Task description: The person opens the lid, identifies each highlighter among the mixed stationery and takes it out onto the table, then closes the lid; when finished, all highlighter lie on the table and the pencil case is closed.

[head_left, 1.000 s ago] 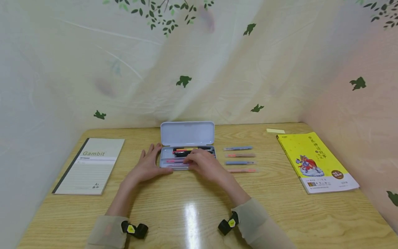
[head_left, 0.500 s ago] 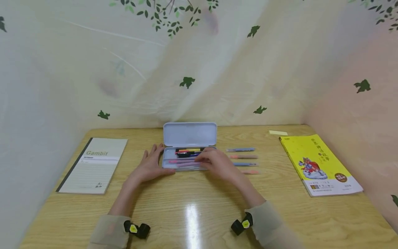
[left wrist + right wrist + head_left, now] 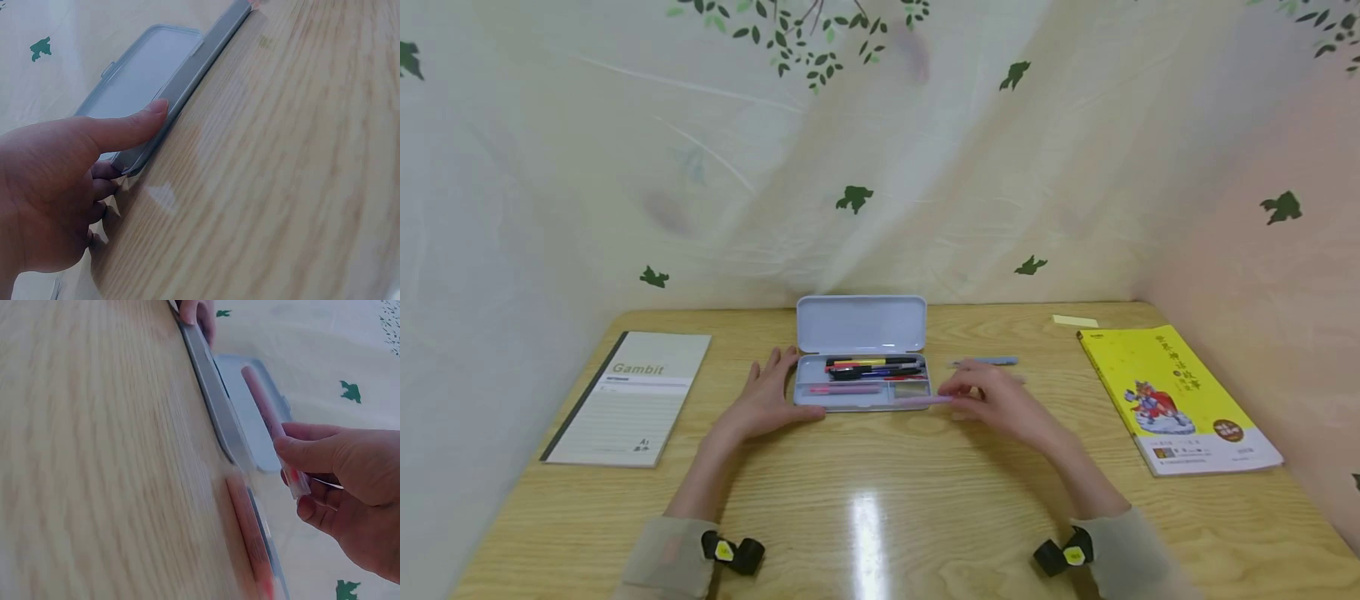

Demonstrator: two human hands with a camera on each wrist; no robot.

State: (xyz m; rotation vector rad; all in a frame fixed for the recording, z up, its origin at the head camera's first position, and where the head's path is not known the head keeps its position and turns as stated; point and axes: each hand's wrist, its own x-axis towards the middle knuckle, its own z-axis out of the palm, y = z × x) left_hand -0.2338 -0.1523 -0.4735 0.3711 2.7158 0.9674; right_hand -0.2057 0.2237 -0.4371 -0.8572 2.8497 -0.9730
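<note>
A pink pen (image 3: 922,401) is pinched at one end by the right hand (image 3: 1000,404) just right of frame centre, its long axis lying left-right over the open pencil case (image 3: 861,393), whose left end is steadied by the spread left hand (image 3: 770,402)

Pink pen (image 3: 922,401) slim, pale pink, lying near-horizontal just off case's front right corner, one end pinched in right hand (image 3: 1000,400), other end pointing back toward case; right wrist view shows it lifted off table, clear cap end at thumb. Pencil case (image 3: 862,377) grey-blue tin, lid open and upright at back, tray holding black, yellow, red, pink pens; left hand (image 3: 769,396) steadies its left end, thumb along front edge
</note>
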